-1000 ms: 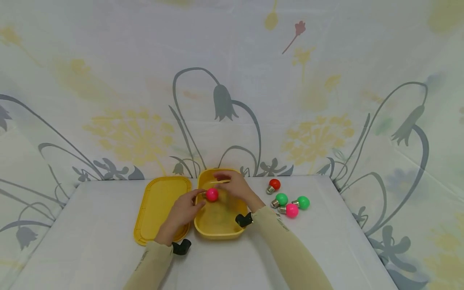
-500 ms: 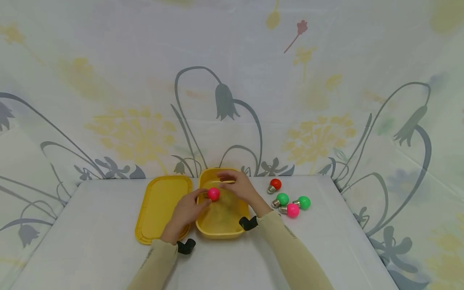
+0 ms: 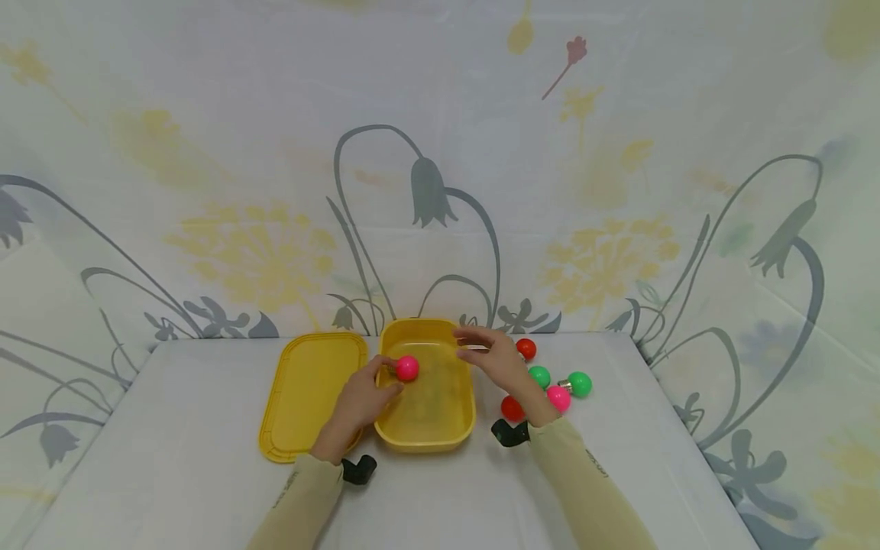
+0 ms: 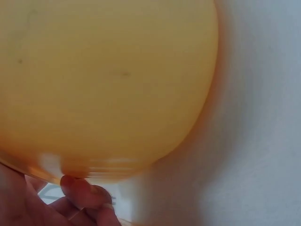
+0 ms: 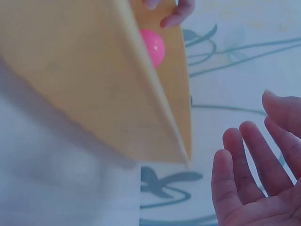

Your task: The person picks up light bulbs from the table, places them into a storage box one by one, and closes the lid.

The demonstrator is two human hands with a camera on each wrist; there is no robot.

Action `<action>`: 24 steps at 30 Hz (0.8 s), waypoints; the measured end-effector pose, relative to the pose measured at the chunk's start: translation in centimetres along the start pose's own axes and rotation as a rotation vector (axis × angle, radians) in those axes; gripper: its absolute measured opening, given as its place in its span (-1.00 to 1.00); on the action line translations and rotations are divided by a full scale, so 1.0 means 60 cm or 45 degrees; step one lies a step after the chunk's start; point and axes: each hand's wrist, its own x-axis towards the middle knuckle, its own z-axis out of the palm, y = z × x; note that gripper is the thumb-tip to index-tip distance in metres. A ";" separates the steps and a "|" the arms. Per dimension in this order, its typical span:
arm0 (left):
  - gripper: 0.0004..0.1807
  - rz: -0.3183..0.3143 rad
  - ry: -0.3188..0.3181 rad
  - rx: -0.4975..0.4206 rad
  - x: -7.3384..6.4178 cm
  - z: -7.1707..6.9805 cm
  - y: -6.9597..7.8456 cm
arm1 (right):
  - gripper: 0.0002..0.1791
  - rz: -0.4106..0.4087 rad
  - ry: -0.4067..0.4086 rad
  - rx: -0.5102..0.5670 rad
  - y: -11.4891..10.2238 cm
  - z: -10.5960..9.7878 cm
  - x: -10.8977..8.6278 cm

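My left hand [image 3: 360, 397] reaches over the left rim of a yellow plastic box [image 3: 429, 441]. Its fingertips pinch the metal base of a pink light bulb [image 3: 407, 368], whose round end points right over the box interior. In the left wrist view, curled fingers [image 4: 87, 195] show beside the box wall [image 4: 108, 94]; the bulb's pink part is hidden there. My right hand [image 3: 498, 359] hovers by the box's right rim. The right wrist view shows this hand [image 5: 258, 179] with spread, relaxed fingers and nothing in it, apart from the box.
A yellow lid [image 3: 312, 397] lies left of the box. To the right are a red bulb [image 3: 526, 349], a green bulb [image 3: 540, 376], another green bulb [image 3: 580, 384], a pink bulb [image 3: 559, 398] and a nearer red bulb [image 3: 512, 409]. A patterned cloth [image 3: 426, 252] hangs behind.
My right hand has moved right, from over the box to beside its right rim, uncovering the nearer red bulb. The left hand and its pink bulb have hardly moved.
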 end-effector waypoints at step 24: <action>-0.64 -0.093 0.054 -0.201 -0.002 0.005 0.000 | -0.66 0.091 0.186 -0.104 0.059 -0.073 -0.115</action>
